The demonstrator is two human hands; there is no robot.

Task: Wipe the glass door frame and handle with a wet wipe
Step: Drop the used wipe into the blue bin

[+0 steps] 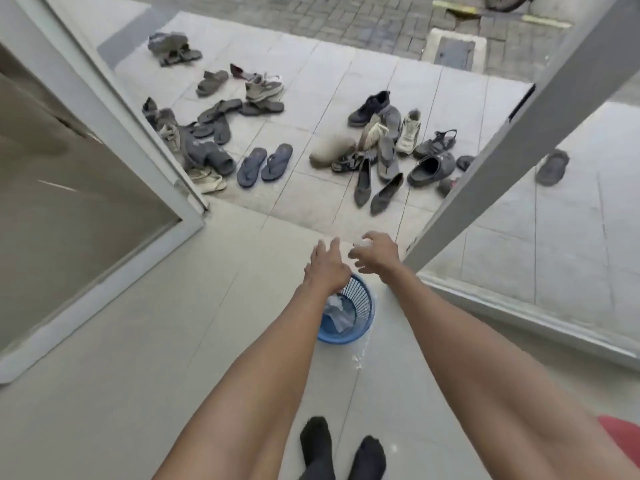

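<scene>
Reaching forward over a blue basket (360, 306) on the tiled floor, the left hand (327, 266) is spread open with nothing in it, while the right hand (377, 252) curls its fingers around a small crumpled white wet wipe (361, 244) that shows only partly past the knuckles. Just right of that hand rises the grey door frame (512, 147) of the open glass door; its handle cannot be made out, and the left forearm hides part of the basket's crumpled contents.

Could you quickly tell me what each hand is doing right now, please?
Left hand: open, fingers spread, holding nothing, above the blue basket.
Right hand: curled around a small white wipe.
</scene>
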